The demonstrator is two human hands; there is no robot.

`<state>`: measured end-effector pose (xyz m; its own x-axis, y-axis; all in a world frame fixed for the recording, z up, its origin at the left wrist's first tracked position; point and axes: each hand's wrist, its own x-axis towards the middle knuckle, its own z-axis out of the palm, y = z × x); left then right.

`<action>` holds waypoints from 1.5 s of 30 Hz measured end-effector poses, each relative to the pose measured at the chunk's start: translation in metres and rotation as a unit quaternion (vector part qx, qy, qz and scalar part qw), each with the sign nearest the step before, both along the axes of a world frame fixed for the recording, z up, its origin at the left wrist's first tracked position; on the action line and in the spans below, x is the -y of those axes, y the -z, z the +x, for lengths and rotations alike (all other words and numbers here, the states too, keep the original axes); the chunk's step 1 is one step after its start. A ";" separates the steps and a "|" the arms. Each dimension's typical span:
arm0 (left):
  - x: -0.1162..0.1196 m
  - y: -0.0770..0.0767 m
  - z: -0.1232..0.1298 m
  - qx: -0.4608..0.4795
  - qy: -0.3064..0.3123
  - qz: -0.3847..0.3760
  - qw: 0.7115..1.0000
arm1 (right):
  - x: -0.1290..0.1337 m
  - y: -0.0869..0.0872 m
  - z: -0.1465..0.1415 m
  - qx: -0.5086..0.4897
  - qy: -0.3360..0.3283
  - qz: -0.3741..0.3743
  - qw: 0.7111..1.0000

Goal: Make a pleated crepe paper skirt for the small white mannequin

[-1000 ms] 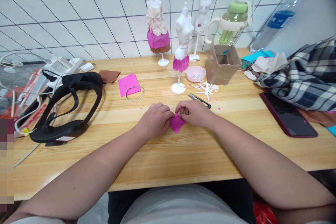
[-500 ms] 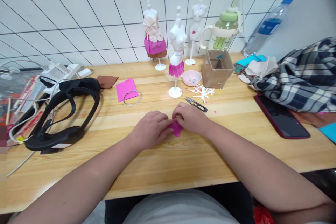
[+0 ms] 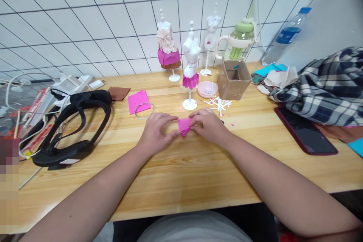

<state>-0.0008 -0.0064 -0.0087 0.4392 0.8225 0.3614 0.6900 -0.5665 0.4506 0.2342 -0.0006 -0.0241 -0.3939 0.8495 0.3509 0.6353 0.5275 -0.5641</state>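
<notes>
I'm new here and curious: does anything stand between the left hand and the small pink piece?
Nothing visible does: the left hand, open, is right beside the small pink piece, though contact is unclear. The right hand grips its other side; the nearest mannequin stands beyond.

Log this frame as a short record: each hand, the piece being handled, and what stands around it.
Left hand: open beside the pink piece; contact unclear
Right hand: pinching the piece's right side
Piece: folds along its lower edge
Front mannequin: white, short pink skirt
Right of mannequin: pink bowl, cardboard box
Far right: phone beside plaid cloth
</notes>
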 end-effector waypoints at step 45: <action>0.006 -0.005 0.014 -0.224 0.072 0.024 0.972 | 0.010 -0.010 -0.008 0.202 -0.041 -0.055 0.977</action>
<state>0.0136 -0.0129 -0.0035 0.6711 0.7274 0.1431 0.7225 -0.6850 0.0937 0.2263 -0.0103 -0.0139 -0.5489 0.8337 0.0609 0.7761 0.5353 -0.3333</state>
